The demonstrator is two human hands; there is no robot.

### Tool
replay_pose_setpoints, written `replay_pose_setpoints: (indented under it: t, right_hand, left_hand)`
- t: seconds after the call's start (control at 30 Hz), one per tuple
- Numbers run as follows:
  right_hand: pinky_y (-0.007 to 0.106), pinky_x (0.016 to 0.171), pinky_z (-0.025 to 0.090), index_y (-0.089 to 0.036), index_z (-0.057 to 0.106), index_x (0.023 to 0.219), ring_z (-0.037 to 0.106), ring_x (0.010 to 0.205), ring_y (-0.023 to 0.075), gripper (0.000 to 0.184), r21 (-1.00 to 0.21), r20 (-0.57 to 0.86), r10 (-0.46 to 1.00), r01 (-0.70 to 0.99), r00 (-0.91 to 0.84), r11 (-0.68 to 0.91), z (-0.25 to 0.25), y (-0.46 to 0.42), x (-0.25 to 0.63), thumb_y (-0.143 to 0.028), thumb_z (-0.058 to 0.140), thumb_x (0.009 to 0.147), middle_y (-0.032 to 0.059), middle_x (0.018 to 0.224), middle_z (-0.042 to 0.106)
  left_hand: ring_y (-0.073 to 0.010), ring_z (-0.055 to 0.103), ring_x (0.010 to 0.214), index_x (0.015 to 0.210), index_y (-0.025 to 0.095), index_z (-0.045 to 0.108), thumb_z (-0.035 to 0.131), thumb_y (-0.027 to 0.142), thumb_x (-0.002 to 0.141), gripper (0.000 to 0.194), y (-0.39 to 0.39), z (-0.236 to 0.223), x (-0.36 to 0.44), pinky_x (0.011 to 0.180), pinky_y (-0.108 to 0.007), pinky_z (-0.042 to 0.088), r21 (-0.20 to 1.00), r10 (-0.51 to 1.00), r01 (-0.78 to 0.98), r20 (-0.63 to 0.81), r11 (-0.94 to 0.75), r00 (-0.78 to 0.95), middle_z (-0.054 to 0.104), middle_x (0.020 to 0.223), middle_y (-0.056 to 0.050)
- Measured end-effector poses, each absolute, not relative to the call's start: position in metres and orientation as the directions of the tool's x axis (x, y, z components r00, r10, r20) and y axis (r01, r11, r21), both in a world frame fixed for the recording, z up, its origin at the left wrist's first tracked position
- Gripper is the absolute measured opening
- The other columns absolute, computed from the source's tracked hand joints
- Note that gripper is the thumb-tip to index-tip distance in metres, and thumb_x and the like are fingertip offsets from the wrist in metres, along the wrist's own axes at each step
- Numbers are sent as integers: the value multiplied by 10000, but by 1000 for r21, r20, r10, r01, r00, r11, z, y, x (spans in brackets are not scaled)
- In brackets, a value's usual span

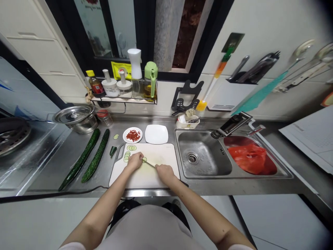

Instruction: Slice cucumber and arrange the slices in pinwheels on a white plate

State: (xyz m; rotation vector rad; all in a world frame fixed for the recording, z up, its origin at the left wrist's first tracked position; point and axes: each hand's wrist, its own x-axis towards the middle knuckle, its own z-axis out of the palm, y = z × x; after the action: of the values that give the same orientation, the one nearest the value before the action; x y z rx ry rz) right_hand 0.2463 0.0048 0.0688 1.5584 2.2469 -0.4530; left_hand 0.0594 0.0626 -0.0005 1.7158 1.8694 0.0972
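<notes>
My right hand [165, 173] is closed around the handle of a knife [150, 163], whose thin blade points left across the white cutting board [153, 180]. At the blade's far end, the fingers of my left hand [134, 161] are pinched against a round cucumber slice [144, 159]. Part of that slice is hidden by the fingers and blade. Overlapping cucumber slices [127, 155] lie flat at the board's upper left, partly behind my left hand. A wet patch marks the middle of the board.
Two whole cucumbers [96, 154] and a cucumber end [112, 151] lie left of the board. Behind it stand a plate of red pieces [133, 135] and a square white plate [156, 133]. A sink [205, 152] is to the right, a steel pot [78, 118] far left.
</notes>
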Motion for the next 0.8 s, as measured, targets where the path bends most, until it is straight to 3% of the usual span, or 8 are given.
replay_pose_setpoints:
  t: [0.17, 0.33, 0.6, 0.8]
  right_hand:
    - [302, 768, 492, -159, 618, 1109, 679, 977, 225, 341, -35, -445, 834, 937, -326, 348, 72, 7, 251, -43, 369, 907, 147, 993, 706]
    - [323, 773, 477, -159, 595, 1139, 672, 971, 239, 327, -97, -464, 830, 949, -309, 299, 74, 0, 269, -87, 382, 903, 152, 989, 701]
    - [307, 756, 440, -184, 589, 1129, 657, 975, 242, 307, -141, -470, 868, 984, -160, 105, 67, -12, 298, -225, 338, 956, 138, 1021, 696]
    - [295, 759, 426, -192, 593, 1120, 647, 978, 226, 309, -153, -481, 865, 985, -142, 77, 60, -15, 299, -219, 337, 949, 126, 1041, 693]
  left_hand:
    - [-200, 630, 948, 985, 239, 635, 544, 115, 750, 281, 64, -2, 58, 857, -323, 405, 458, 931, 874, -365, 163, 18, 718, 920, -15]
    - [-180, 641, 914, 989, 220, 640, 600, 121, 704, 304, 64, -4, 57, 784, -273, 417, 514, 921, 820, -387, 254, -43, 726, 895, -2]
    - [-181, 658, 855, 852, 209, 668, 662, 297, 711, 166, 67, -5, 60, 712, -259, 434, 500, 899, 795, -419, 343, -125, 734, 907, -21]
    - [-188, 649, 855, 794, 220, 657, 620, 283, 750, 86, 61, 0, 60, 736, -268, 424, 486, 923, 825, -371, 289, -105, 728, 858, -22]
